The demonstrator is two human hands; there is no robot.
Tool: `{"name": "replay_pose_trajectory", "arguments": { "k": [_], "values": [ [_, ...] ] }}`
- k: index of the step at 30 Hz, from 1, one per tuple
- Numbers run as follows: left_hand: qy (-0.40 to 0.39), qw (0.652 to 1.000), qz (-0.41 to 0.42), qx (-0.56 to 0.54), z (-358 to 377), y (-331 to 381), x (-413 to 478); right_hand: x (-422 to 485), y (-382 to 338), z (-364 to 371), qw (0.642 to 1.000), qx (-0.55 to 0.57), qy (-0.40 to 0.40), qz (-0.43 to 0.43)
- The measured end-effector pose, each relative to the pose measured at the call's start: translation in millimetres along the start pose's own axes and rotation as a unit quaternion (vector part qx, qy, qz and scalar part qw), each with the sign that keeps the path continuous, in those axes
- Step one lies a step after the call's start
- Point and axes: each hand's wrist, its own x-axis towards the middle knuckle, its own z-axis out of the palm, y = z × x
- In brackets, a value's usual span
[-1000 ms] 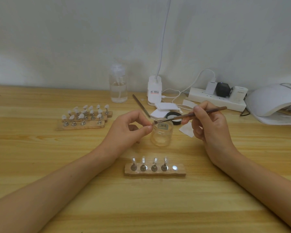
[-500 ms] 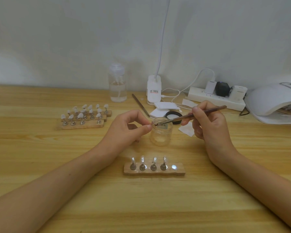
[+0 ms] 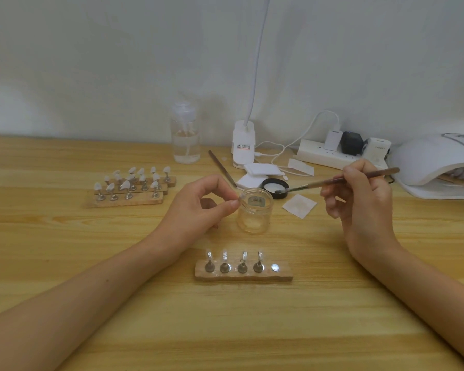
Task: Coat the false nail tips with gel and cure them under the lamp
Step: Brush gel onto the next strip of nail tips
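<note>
Roughly, I judge the job to be in its coating stage. The false nail tip (image 3: 241, 197) in play is pinched between thumb and forefinger of my left hand (image 3: 198, 207), just beside the rim of the glass jar (image 3: 255, 218); I cannot tell whether it carries gel yet. My right hand (image 3: 359, 199) grips the brush (image 3: 332, 180) like a pen, fingers (image 3: 351, 175) curled round the handle. Its bristles reach the black lid (image 3: 275, 184) just beyond the jar, which I take to be where gel is picked up.

Nearer me than both sets of fingers lies the wooden holder (image 3: 284, 274), with four tips (image 3: 225, 255) standing on it and one bare magnet (image 3: 275, 267) at its right end, likely the held tip's seat. Whether those four are coated I cannot tell. Well left of the left fingers, more holders (image 3: 134, 200) carry many white tips, seemingly waiting.

The curing lamp (image 3: 426, 162) stands well right of the right fingers, so curing this row is yet to do. Beyond the fingers stand a pump bottle (image 3: 185, 140), wipes (image 3: 260, 170), a spare tool (image 3: 221, 167) and a power strip (image 3: 319, 153). The jar and a paper square (image 3: 299, 206) on the desk (image 3: 65, 263) look likeliest to get knocked.
</note>
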Motion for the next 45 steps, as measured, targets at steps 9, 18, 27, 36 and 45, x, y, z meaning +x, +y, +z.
{"name": "replay_pose_trajectory", "arguments": {
  "k": [9, 18, 27, 36, 45],
  "values": [
    [0.003, 1.0, 0.001, 0.0, 0.2, 0.8, -0.6, -0.7, -5.0, -3.3, 0.98, -0.052, -0.135, -0.138],
    [-0.008, 1.0, 0.016, -0.016, 0.2, 3.1, -1.1, 2.3, 0.2, 10.8, 0.995, 0.052, -0.069, 0.041],
    [-0.02, 0.999, 0.025, -0.019, -0.2, 3.8, -1.3, -2.1, 11.2, 20.6, 0.988, 0.042, -0.096, 0.112],
    [-0.024, 0.999, 0.03, -0.012, -0.7, 3.9, -1.8, -2.3, 10.4, 19.2, 0.993, 0.038, -0.067, 0.09],
    [-0.018, 1.0, 0.026, 0.0, -0.7, 1.7, -0.7, -4.5, 8.1, 19.8, 0.996, 0.011, -0.064, 0.057]
  ]
}}
